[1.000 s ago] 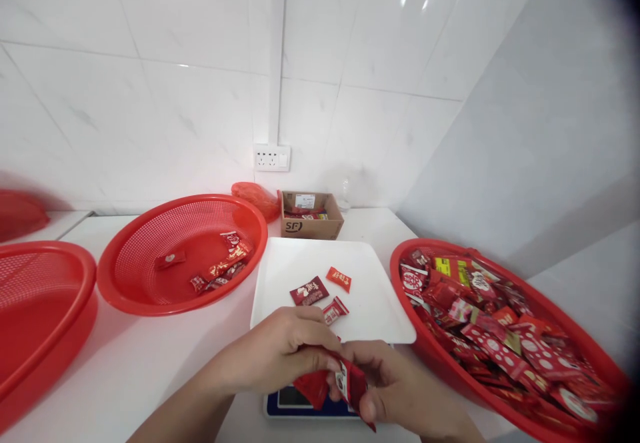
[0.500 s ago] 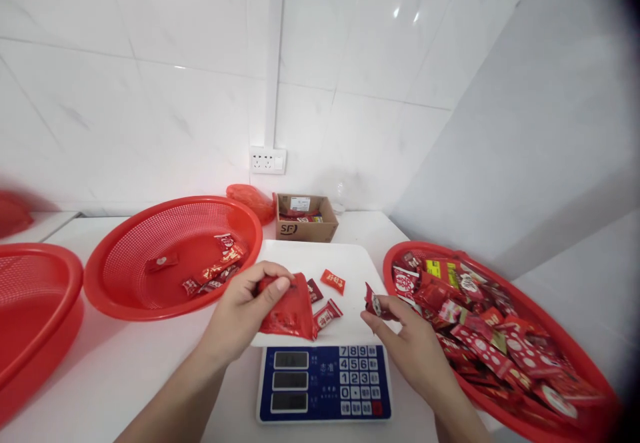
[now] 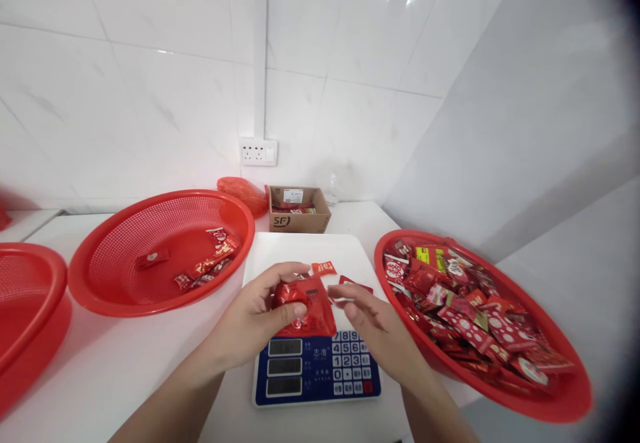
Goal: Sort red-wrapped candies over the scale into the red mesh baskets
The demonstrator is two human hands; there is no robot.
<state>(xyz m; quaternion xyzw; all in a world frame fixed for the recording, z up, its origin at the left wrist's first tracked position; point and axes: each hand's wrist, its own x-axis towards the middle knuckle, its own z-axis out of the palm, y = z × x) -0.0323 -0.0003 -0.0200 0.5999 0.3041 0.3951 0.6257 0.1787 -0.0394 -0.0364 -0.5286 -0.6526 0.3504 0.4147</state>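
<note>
My left hand (image 3: 260,310) is closed on a red pouch (image 3: 310,311), holding it above the front of the white scale tray (image 3: 300,253). My right hand (image 3: 367,316) reaches in from the right, fingers stretched toward the pouch's edge, nothing clearly in them. Small red candy packets (image 3: 324,268) lie on the tray just beyond my hands, one (image 3: 355,284) beside my right fingers. The blue scale keypad and displays (image 3: 315,366) sit below my hands.
A red mesh basket (image 3: 100,283) with a few candies stands left, another red basket (image 3: 30,310) at far left. A red basket (image 3: 500,376) piled with candy packets is at right. A cardboard box (image 3: 299,210) and red bag (image 3: 243,193) stand by the tiled wall.
My hands parted and came back together. The right hand let go of a small packet onto the tray and moved left to the pouch, which the left hand brought nearer the scale front.
</note>
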